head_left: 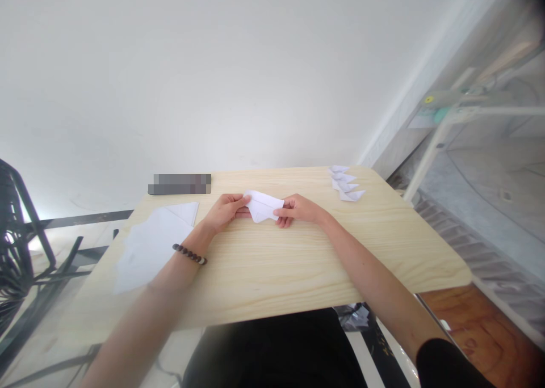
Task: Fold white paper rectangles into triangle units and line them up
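Folded paper (264, 205) pinched at both ends, between left hand (225, 211) and right hand (300, 208)

A pale, bare wall (255, 81) fills most of the upper view. Below it stands a table (272, 286) with a light wood-grain top, its far edge close to the wall. On the table's left side lies a spread of white sheets (149, 246), partly behind the left forearm. Beyond them, near the far left corner, sits a long dark object (179, 185) (blurred into blocks, so I cannot tell what it is).

The two hands meet the paper over the middle of the table. The left hand pinches the left end, thumb on top and fingers beneath; the right hand grips the right end likewise, thumb over the lower corner, fingers curled under. The paper's long axis runs from hand to hand, dipping slightly towards the right, with a pointed flap facing the person. Neither hand is nearer, as both touch it; whether the paper touches the tabletop I cannot tell.

Smaller folded pieces (351, 195) sit in a close row near the far right corner, well apart from the right hand. Smallest is the dark beaded bracelet (190, 254) around the left wrist.
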Demonstrator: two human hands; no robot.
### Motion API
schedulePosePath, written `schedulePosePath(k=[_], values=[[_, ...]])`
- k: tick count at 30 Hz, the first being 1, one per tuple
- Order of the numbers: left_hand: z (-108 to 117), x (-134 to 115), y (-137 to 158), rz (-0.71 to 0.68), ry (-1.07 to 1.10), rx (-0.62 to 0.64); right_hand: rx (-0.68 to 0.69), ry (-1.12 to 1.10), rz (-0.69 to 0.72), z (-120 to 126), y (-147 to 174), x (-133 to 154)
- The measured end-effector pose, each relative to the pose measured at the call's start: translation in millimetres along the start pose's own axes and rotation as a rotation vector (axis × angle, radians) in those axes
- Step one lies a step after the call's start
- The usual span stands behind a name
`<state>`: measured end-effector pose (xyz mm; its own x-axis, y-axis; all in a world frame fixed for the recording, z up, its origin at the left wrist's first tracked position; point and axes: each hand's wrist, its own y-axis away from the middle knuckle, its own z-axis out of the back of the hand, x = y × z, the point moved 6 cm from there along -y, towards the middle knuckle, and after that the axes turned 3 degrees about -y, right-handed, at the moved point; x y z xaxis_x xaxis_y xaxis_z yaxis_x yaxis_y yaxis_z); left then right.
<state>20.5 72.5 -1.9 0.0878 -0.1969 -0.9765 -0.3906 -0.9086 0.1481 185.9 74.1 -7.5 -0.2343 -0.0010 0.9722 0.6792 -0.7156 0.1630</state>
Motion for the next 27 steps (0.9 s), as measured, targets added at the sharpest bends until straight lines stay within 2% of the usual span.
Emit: schedulePosePath(k=[11,19,27], values=[[1,-2,0,-0.032,0.03,-0.05,-0.091,-0.01,0.012,1,0,1],[-1,-6,1,-0.101,-0.249,-0.125,-0.144,0.064,0.043,-3,1,4],[-4,-13,6,-0.131,-0.365,-0.187,-0.215,0.166,0.098,-7,5,13]])
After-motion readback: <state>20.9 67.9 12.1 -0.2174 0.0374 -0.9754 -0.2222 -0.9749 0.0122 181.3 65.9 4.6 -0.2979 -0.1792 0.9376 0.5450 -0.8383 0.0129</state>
